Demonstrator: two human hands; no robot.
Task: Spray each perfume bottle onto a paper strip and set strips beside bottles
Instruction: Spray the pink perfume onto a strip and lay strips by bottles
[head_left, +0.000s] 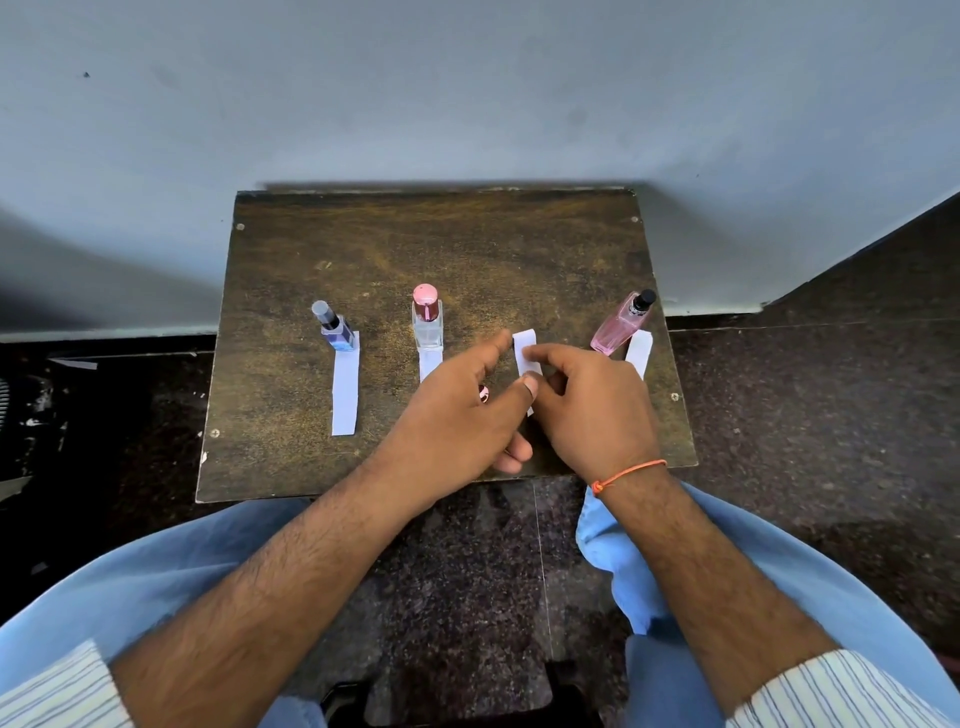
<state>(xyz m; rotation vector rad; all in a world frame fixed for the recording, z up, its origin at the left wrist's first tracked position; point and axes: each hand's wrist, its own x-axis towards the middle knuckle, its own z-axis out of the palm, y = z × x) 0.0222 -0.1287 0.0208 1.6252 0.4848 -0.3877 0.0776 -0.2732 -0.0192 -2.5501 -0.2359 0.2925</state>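
Three perfume bottles upright in a row on worn brown tabletop (467, 239): blue bottle (336, 328) left, clear bottle with pink cap (427, 322) centre, pink bottle with black cap (621, 325) right, tilted. White paper strip (345, 387) flat before blue one; others (430, 364) (639, 351) by the other two. Fourth strip (525, 353) pinched by right hand (587, 410) fingers and left hand (457, 415) thumb, left forefinger extended. Small pink object (483, 394) under left hand, unclear.
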